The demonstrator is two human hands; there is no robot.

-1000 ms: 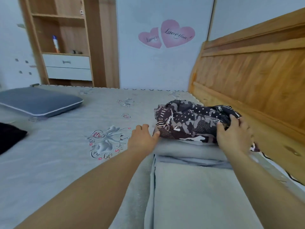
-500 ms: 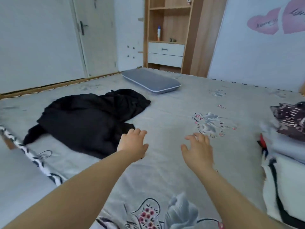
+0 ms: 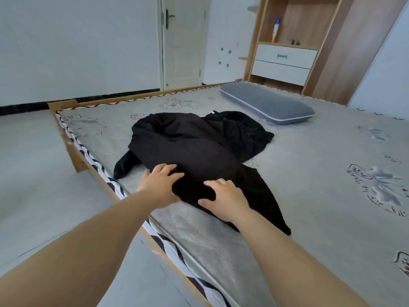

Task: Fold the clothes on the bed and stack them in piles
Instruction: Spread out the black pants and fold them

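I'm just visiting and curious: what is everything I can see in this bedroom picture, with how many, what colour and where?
black garment: one, black, crumpled in a heap on the near left part of the bed
bed: one, grey flowered cover on a wooden frame, fills the middle and right
pillow: one, blue-grey, on the far side of the bed
door: one, white, shut, in the far wall
shelf unit: one, wood with two white drawers, far right
bottle: one, white with a blue top, upright on the shelf
left hand: one, fingers spread on the garment's near edge
right hand: one, fingers spread on the garment, beside the left
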